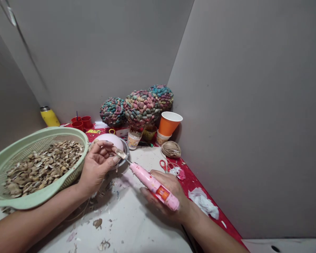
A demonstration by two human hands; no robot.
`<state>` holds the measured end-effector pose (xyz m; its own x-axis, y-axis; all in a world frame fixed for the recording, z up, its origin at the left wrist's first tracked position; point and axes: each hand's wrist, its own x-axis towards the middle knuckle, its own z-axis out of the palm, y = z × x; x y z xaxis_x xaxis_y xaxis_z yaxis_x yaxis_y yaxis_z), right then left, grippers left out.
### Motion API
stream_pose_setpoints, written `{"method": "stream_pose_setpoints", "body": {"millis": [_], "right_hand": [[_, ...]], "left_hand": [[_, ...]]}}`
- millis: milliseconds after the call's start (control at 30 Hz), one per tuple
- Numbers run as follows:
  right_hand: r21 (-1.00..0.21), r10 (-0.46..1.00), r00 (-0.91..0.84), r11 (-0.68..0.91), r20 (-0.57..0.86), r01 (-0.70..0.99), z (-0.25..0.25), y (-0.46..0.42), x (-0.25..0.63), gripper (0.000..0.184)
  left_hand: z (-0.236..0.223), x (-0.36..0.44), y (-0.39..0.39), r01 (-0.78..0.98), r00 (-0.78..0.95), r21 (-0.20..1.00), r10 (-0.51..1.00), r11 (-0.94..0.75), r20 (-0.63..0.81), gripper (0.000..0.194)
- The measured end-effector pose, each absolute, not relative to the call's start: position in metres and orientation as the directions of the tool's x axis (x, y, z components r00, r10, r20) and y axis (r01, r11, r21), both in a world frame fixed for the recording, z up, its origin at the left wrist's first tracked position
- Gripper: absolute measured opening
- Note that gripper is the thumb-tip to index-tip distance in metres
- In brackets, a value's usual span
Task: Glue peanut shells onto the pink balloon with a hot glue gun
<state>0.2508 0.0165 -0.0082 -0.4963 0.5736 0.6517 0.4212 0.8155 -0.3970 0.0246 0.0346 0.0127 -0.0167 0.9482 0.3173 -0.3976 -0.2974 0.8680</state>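
Note:
My left hand (100, 163) pinches a piece of peanut shell (120, 153) between thumb and fingertips. My right hand (167, 193) is wrapped round a pink hot glue gun (147, 179) with an orange part at its rear. The glue gun's metal nozzle points up and left and meets the shell piece, or nearly so. Just behind my left hand, a pale pink balloon-like ball (109, 140) rests in a metal bowl (126, 147). Left of that hand, a green colander (42, 133) holds many brown shell halves (50, 165).
Several balls covered in coloured shells (142, 107) stand at the back, near an orange cup (170, 123). Twine (171, 149), red-handled scissors (163, 164) and crumpled tissue (204, 202) lie right. Red cups (86, 122) and a yellow bottle (50, 116) are back left. Shell scraps (97, 223) litter the front.

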Motion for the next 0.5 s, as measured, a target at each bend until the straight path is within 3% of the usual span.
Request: {"method": "stream_pose_setpoints", "body": {"millis": [500], "right_hand": [[-0.417, 0.566, -0.492, 0.823, 0.661, 0.386, -0.0085, 0.0162, 0.2488, 0.028]], "left_hand": [[0.0085, 0.0256, 0.0364, -0.365, 0.013, 0.891, 0.955, -0.271, 0.296, 0.034]]}}
